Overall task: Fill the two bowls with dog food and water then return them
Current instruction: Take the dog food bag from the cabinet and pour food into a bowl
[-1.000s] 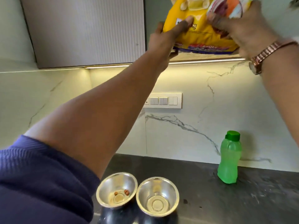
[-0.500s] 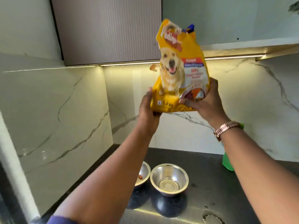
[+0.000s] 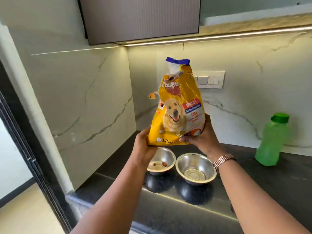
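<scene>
I hold a yellow dog food bag (image 3: 177,105) upright above the counter. My left hand (image 3: 143,146) grips its lower left corner and my right hand (image 3: 200,139) grips its lower right corner. The bag's top is folded and closed with blue tape. Directly below it stand two steel bowls side by side: the left bowl (image 3: 166,157) holds a few brown kibbles, and the right bowl (image 3: 195,168) has nothing in it. A green water bottle (image 3: 270,141) with a green cap stands capped at the right, against the wall.
The dark stone counter (image 3: 168,208) fills a corner between marble walls. Overhead hangs a grey cabinet (image 3: 140,17). A switch panel (image 3: 211,80) is on the back wall behind the bag. A dark door frame (image 3: 25,141) runs along the left.
Both hands brought the bag down from the overhead cabinet to just above the bowls. My view tilted downward with it.
</scene>
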